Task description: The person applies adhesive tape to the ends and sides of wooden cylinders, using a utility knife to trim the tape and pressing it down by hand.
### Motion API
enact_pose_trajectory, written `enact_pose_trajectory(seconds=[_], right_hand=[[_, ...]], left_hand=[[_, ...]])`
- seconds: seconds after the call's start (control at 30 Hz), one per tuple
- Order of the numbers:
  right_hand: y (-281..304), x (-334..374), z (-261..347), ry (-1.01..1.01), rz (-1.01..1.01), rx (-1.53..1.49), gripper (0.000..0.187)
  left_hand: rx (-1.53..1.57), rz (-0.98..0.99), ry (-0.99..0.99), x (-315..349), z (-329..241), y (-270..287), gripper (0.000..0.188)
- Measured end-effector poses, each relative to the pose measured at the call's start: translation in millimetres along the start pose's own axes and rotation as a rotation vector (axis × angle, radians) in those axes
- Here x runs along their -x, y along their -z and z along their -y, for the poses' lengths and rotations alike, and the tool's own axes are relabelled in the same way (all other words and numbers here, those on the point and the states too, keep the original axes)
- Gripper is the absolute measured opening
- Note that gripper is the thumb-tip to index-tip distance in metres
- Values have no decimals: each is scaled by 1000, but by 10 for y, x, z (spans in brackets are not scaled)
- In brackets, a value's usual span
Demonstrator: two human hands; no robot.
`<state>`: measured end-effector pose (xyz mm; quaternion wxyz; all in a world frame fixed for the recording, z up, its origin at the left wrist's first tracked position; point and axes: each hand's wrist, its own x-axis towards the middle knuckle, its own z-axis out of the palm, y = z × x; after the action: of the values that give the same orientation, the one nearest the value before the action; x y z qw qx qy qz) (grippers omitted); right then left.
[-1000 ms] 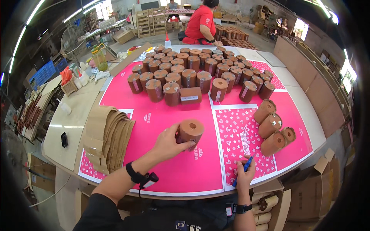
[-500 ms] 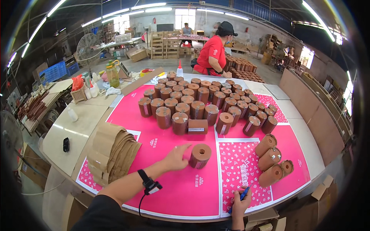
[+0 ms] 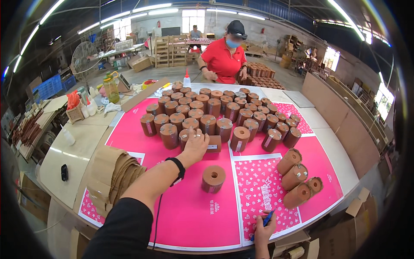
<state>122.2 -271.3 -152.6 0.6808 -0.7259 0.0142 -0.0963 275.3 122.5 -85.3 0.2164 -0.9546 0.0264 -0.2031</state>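
Note:
My left hand is at the front row of brown cylinders, its fingers curled over the top of an upright brown cylinder; the hand partly hides their contact. Right beside it, a brown cylinder on its side shows a pale label strip. Nearer to me, a single brown cylinder with a round hole in its top stands on the pink printed sheet. At the front edge my right hand is closed around a slim blue pen-like tool, its tip pointing up and away.
Many upright brown cylinders crowd the far half of the table. Several more lie at the right. Stacked brown sheets rest at the left. A red-capped bottle stands at the back, where a person in red faces the table.
My left hand has moved away from the lone cylinder to the front row. My right hand keeps the blue tool low. The person in red has turned toward the table.

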Motion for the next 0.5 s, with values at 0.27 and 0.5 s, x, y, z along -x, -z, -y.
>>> enact_pose_trajectory(seconds=[0.27,0.5], right_hand=[[11,41,-19,-20,-1,-17,23],[-47,50,86,-45,-22,-31,23]], left_hand=[[493,36,92,-363,52,349,72],[608,128,198,-363,63,124,56]])
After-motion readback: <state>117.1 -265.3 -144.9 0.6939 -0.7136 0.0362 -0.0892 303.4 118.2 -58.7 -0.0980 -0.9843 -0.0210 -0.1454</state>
